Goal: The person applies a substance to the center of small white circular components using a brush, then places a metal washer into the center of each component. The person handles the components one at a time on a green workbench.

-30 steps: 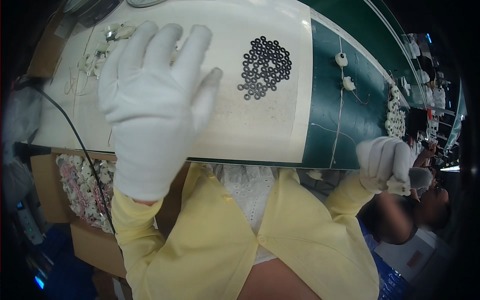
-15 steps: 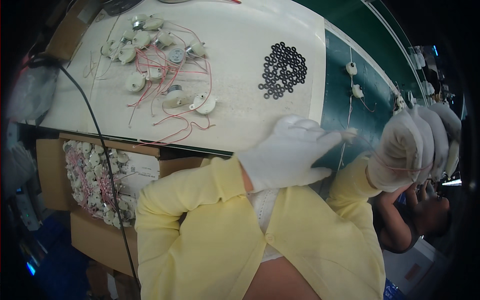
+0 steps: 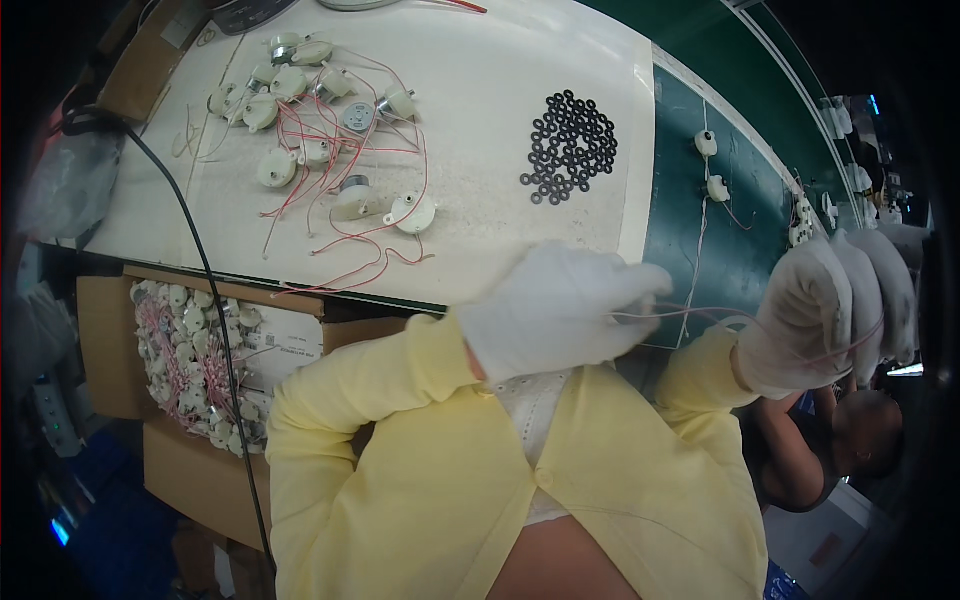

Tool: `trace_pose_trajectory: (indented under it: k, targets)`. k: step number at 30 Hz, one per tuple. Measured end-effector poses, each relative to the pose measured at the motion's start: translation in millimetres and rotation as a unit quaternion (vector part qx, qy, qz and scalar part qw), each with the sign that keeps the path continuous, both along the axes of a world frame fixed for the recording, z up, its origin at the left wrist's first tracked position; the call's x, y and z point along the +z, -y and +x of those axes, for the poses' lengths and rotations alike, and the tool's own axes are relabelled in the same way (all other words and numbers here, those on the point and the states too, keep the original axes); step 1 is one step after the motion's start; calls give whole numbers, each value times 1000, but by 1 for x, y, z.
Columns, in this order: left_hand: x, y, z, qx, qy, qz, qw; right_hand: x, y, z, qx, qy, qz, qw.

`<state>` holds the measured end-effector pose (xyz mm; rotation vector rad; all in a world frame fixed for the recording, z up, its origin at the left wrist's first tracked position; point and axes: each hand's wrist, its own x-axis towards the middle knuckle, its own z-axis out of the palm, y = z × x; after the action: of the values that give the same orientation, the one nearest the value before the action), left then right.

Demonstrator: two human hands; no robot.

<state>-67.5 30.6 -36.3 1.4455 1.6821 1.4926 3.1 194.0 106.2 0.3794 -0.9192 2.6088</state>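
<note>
2 white-gloved hands work at the near right edge of the table. Left hand [image 3: 560, 312] is a little blurred, its thumb and bent fingers drawn close around thin pink wires [image 3: 700, 310], which stretch rightward to the right hand [image 3: 825, 305]. That hand has its fingers curled well in, with wire crossing it; whether it holds anything more is hidden.

Beyond them, on the right part of the table, 2 cream motors [image 3: 718, 188] sit on a green mat [image 3: 745, 250], the first farther off than the second. Left of the mat, on a white sheet [image 3: 470, 90], lies a flat cluster of black rings [image 3: 578, 160]. Farther left, a loose group of wired motors [image 3: 357, 117] spreads out, red leads tangled among them.

At the near left, below the table edge, an open cardboard box [image 3: 105, 350] holds many more motors with pink leads. A black cable [image 3: 189, 215] hangs across in front of it. Another person [image 3: 795, 455] shows at far right.
</note>
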Motion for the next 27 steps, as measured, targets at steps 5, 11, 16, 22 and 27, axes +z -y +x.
trace_pose_trajectory:
  k: [5,11,16,22,27]
  targets:
    - [-18,56,-49,191,-214,-47,957,-3,-51,52,-116,-76,70,988]
    - [-3,98,-68,185,-296,-120,929,-22,-89,103,-309,29,296,903]
    - [7,98,-73,167,-299,-101,934,-60,-37,40,-158,476,547,670]
    - [-13,71,-60,323,-315,-141,881,-113,-24,-6,-49,457,533,710]
    - [-10,77,-45,317,-361,-190,856,-124,-24,-16,-44,449,489,747]
